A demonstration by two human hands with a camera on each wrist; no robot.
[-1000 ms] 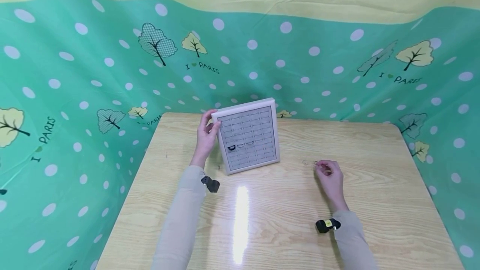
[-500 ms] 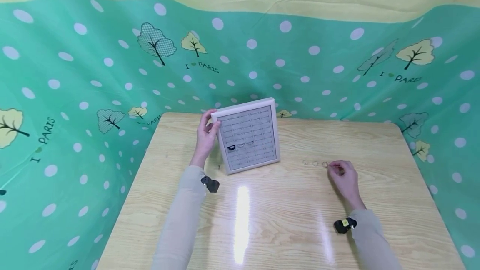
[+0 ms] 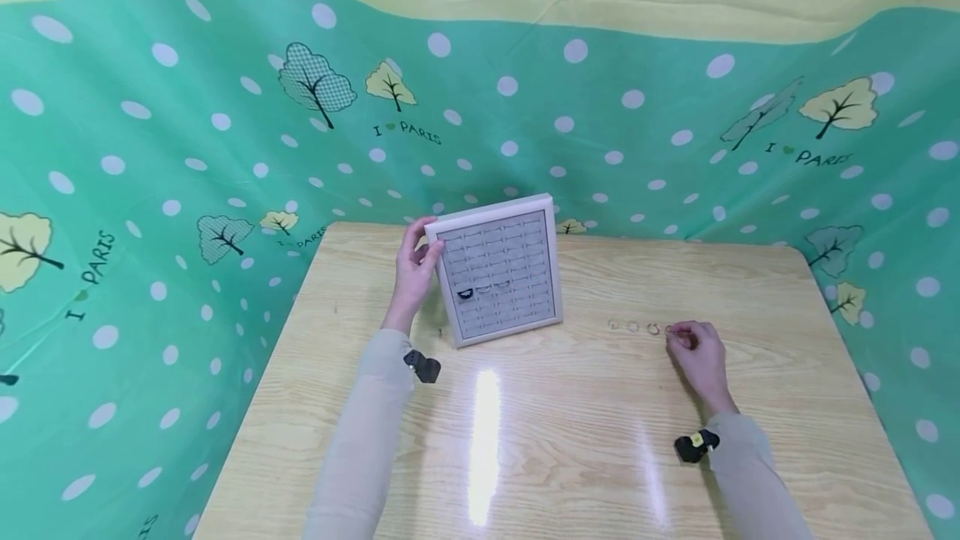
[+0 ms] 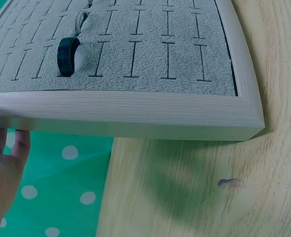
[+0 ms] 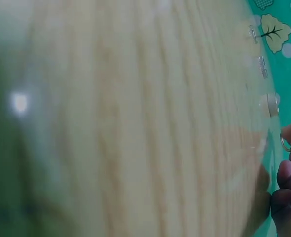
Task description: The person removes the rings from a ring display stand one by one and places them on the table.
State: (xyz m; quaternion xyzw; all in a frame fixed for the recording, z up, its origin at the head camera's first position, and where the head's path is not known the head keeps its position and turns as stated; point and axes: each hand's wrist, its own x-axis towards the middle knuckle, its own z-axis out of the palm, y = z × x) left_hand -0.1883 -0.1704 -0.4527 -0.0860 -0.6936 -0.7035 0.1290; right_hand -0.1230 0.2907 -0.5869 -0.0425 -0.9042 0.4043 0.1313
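Observation:
My left hand (image 3: pixel 413 277) grips the upper left corner of a pale-framed ring display tray (image 3: pixel 448 307), which stands tilted on the table. Its grey slotted pad holds a thick dark ring (image 4: pixel 66 57) and two thin silver rings (image 3: pixel 502 283) in one row. In the left wrist view, fingers (image 4: pixel 22 143) reach under the frame edge. Over on the right, my right hand (image 3: pixel 701 357) pinches a thin ring (image 5: pixel 286 143) between thumb and finger, close over the table. Left of it lie three loose rings in a line, the nearest a wider band (image 5: pixel 272 104).
The wood-grain table (image 3: pixel 570 440) carries a bright light reflection near its front middle. A green dotted cloth (image 3: pixel 510 115) hangs behind and along both sides. A small dark mark (image 4: pixel 228 182) shows on the tabletop beside the tray.
My right hand has moved right along the line of rings, uncovering more of them, and now pinches the ring at the right end. The left hand and tray have stayed put.

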